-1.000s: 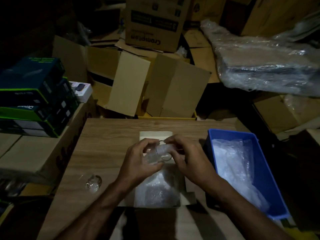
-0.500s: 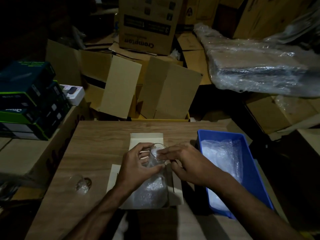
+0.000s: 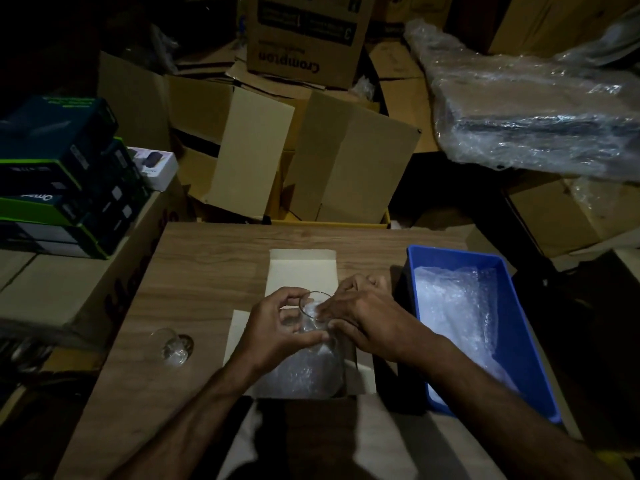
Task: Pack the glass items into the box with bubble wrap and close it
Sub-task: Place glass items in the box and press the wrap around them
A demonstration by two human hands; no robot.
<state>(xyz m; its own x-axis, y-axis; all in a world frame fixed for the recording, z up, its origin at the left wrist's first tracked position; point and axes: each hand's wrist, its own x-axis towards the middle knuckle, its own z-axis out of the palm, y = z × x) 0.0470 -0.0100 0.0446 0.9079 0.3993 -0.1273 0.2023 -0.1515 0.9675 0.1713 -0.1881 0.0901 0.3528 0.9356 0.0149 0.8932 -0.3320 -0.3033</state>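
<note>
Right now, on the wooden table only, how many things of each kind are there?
Drinking glasses: 2, one held over the box, one lying on its side
Open cardboard box: 1
Blue bin: 1
Total: 4

Box (image 3: 301, 271) mid-table — tub (image 3: 519, 341) right, glass (image 3: 175, 348) left.

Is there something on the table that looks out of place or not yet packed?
Yes. A second glass lies on its side on the wooden table, left of the open box, bare of bubble wrap. Both hands, left hand and right hand, hold the other glass over the box.
</note>
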